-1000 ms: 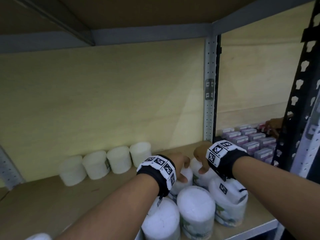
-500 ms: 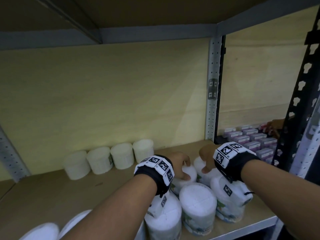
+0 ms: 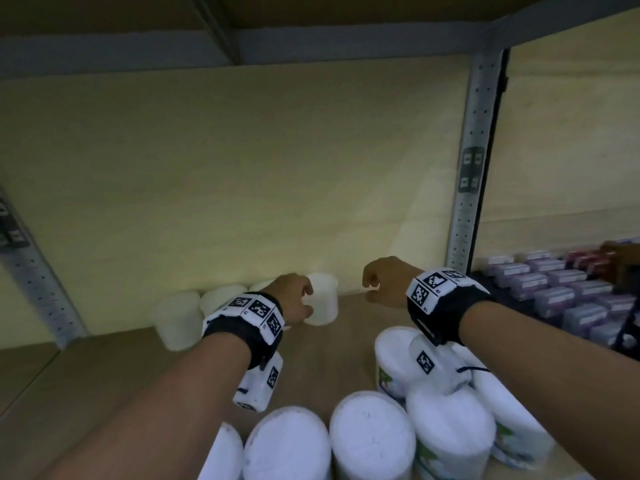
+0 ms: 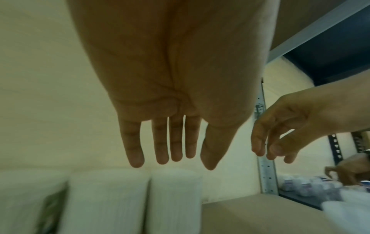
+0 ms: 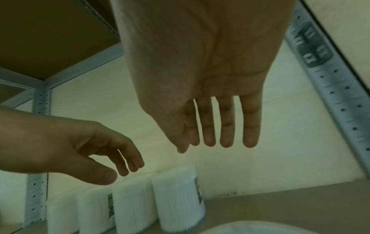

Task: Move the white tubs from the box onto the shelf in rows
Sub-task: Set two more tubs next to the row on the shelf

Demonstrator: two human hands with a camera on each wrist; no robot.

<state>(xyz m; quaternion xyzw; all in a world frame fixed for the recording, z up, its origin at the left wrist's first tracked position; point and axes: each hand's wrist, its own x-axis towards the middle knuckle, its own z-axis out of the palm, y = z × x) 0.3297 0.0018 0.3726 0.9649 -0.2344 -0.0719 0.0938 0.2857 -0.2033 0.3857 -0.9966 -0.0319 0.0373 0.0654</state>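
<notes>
Several white tubs (image 3: pixel 323 299) stand in a row against the back wall of the shelf (image 3: pixel 104 375). More white tubs (image 3: pixel 372 434) with flat lids are bunched near the front edge. My left hand (image 3: pixel 294 296) hovers just above the right end of the back row, its fingers (image 4: pixel 136 152) hanging straight and holding nothing. The tubs (image 4: pixel 108 201) sit just below those fingertips, apart from them. My right hand (image 3: pixel 381 282) floats over bare shelf to the right of the row, fingers (image 5: pixel 227 133) loose and empty. The row's end tub (image 5: pixel 178 197) lies below and to its left.
A grey perforated upright (image 3: pixel 471 168) bounds the bay on the right. Beyond it, rows of small purple boxes (image 3: pixel 561 289) fill the neighbouring shelf, where another person's hand (image 4: pixel 350 174) reaches in. Another upright (image 3: pixel 34 278) stands at the left. The upper shelf (image 3: pixel 311 15) hangs overhead.
Both hands have lifted off the front tubs and moved back toward the wall, empty. The view has shifted closer and lower over the front tubs.
</notes>
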